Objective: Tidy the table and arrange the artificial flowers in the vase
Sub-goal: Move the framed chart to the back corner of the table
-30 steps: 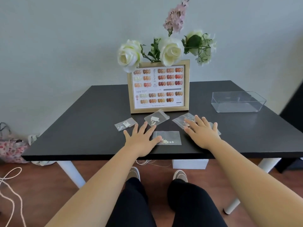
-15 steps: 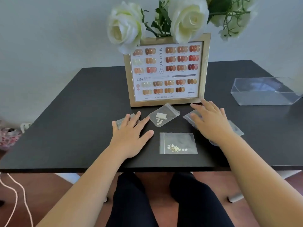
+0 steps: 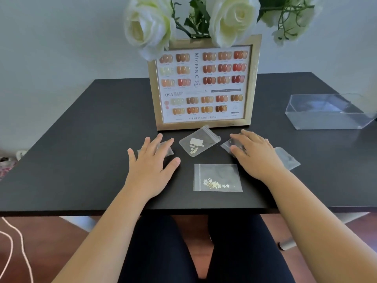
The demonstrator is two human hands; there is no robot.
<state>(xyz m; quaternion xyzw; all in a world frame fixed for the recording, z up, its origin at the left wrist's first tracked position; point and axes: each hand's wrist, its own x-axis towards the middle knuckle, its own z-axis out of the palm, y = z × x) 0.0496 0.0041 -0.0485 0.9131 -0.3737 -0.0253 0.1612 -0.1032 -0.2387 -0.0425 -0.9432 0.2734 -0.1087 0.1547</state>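
Both hands (image 3: 202,162) flat – small bags (image 3: 217,177) between | flowers (image 3: 230,19) beyond

**Table layout**

On the table (image 3: 81,160), a frame (image 3: 205,82) stands at the back centre, flowers (image 3: 230,19) behind it. A box (image 3: 328,113) sits to its right. Before the frame lie bags: one centre (image 3: 199,142), one nearer (image 3: 217,177), others under each hand.

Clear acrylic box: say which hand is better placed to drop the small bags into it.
Right. The clear acrylic box sits on the table's right side, nearer the right hand, which lies flat over two bags. The left hand is farther away.
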